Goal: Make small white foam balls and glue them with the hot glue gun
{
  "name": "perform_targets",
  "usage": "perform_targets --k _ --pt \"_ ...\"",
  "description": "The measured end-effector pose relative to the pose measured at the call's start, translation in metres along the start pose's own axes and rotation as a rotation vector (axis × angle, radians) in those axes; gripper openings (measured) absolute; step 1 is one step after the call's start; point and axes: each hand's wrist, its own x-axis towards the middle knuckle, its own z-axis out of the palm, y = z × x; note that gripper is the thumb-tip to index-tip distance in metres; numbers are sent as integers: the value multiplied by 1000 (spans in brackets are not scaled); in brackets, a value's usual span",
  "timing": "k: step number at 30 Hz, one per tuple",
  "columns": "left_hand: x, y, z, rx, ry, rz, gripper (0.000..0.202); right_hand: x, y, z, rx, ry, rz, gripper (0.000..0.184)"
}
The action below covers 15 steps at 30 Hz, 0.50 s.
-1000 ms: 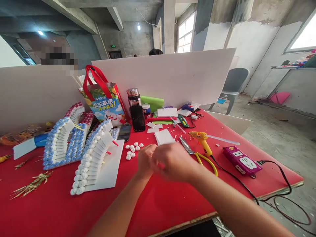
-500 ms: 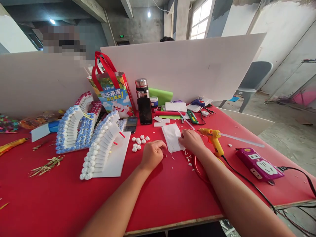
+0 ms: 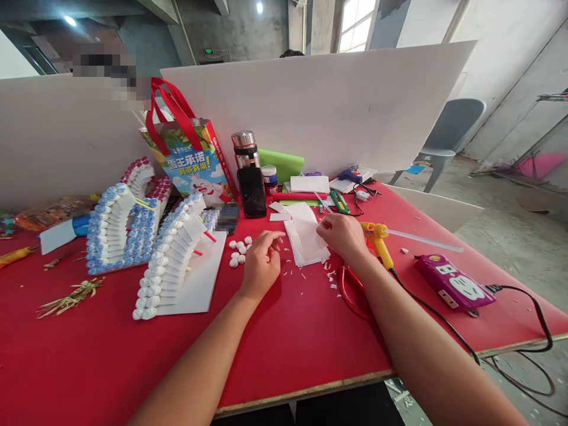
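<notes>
My right hand (image 3: 344, 236) pinches the edge of a thin white paper sheet (image 3: 304, 218), its far end raised and slightly curved above a stack of white paper (image 3: 300, 253). Just left of the stack, my left hand (image 3: 262, 260) holds nothing; its index finger points forward and the other fingers are loosely bent. Several small white rolled rosettes (image 3: 237, 251) lie beyond it. To the left stands a fan-shaped white piece (image 3: 171, 269) edged with such rosettes. Under my right forearm rest red-handled scissors or pliers (image 3: 350, 296), partly hidden. A yellow glue gun (image 3: 379, 242) lies to the right.
A purple power strip (image 3: 455, 284) with a black cable sits near the right edge. A bag (image 3: 190, 160), a steel flask (image 3: 245, 148) and a phone (image 3: 252, 192) stand at the back, before a white board (image 3: 319, 112). A green cutter (image 3: 339, 202) lies beyond my right hand.
The paper sheet has come up off the stack in my right hand. My left hand's index finger has stretched out. The whole view has shifted slightly.
</notes>
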Motion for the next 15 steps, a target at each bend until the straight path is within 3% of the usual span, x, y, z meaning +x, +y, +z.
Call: perform_targets --k 4,7,9,11,13,15 --pt "2 6 1 -212 26 -94 47 -5 -8 -4 336 -8 -57 15" --pt "3 14 2 -504 -58 -246 48 -12 -17 -1 371 58 -158 15" --pt "1 16 3 -576 -119 -287 46 -18 -23 2 343 84 -241 14" --pt "0 15 4 -506 -118 -349 41 -22 -28 4 321 23 -318 14" --pt "-2 11 5 -322 -31 -446 37 -24 -30 5 308 -35 -362 17" --pt "-3 6 4 -179 21 -446 39 -23 -29 3 349 8 -339 21"
